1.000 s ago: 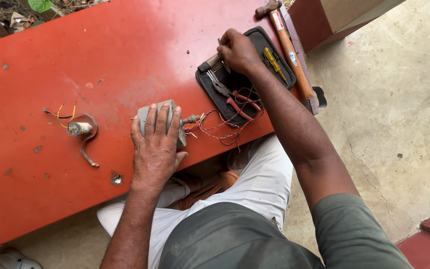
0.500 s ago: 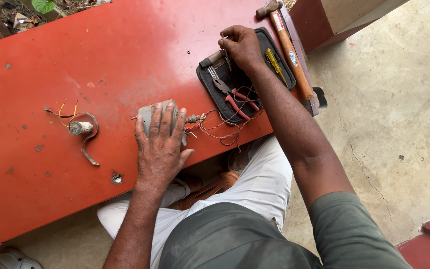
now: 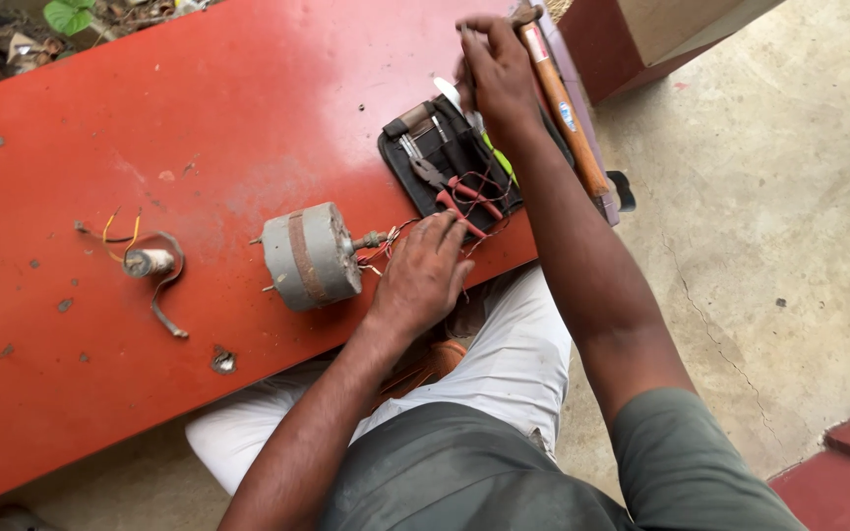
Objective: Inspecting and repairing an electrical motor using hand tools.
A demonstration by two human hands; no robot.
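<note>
The light is soft, even daylight, bright, with no hard glare. The red table (image 3: 199,128) has only weak shadows under the things. The right hand (image 3: 494,69) at the upper middle is slightly blurred; the edges look sharp.

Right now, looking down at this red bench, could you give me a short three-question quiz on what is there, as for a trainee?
1. True or false: the left hand lies flat on top of the grey motor.
2. What lies along the bench's far right edge? A) wooden-handled hammer B) saw C) paintbrush
3. Which tool in the black tool pouch has red handles?

Key:
1. False; it rests beside the motor, at its shaft and wires.
2. A
3. The pliers, near the right hand.
</note>
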